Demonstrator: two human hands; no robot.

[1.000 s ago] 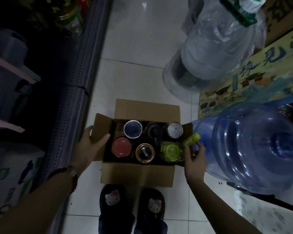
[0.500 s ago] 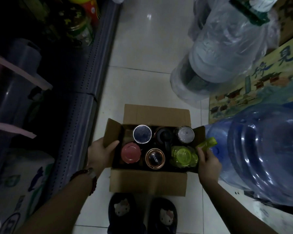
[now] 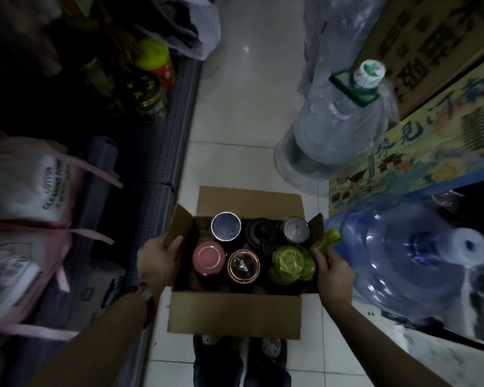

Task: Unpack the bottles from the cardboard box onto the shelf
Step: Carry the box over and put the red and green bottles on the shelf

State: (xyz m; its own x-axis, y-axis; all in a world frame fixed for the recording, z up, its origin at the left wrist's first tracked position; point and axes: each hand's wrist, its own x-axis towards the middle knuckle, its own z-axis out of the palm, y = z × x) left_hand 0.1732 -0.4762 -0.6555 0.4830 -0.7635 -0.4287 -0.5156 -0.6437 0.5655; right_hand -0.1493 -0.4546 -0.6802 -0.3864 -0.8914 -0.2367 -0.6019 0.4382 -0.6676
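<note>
Left hand (image 3: 158, 256) clamped on the left flap of the cardboard box (image 3: 235, 314), thumb inside, fingers outside. Right hand (image 3: 333, 272) closed on the right wall of the box, just below a green strap (image 3: 326, 240) that sticks up there; hard to tell if the strap is pinched too. Hands well apart, one on each side, box between them. Looks like holding the box steady, or lifting it, not yet picking a bottle. Inside the box, six bottles, all standing up, tops facing the camera, in two rows. Back row: silver lid (image 3: 225, 226), dark lid (image 3: 260, 231), shiny clear lid (image 3: 296, 229). Front row: pink lid (image 3: 209, 257), copper-ringed lid (image 3: 243, 266), green lid (image 3: 291, 263). Nothing out of the box yet, so the job seems just begun. Pink one closest to the left hand, green one right beside the right hand. Long way of each bottle is straight up and down, so a pull straight up should free it. Shelf (image 3: 162, 152) off to the left of the box, dark, with jars (image 3: 154, 104) already on it, so left hand nearer to it. Big water jugs (image 3: 397, 263) crowd the right side, touching or almost touching the box. Slippers (image 3: 241, 361) poke out under the near edge.
</note>
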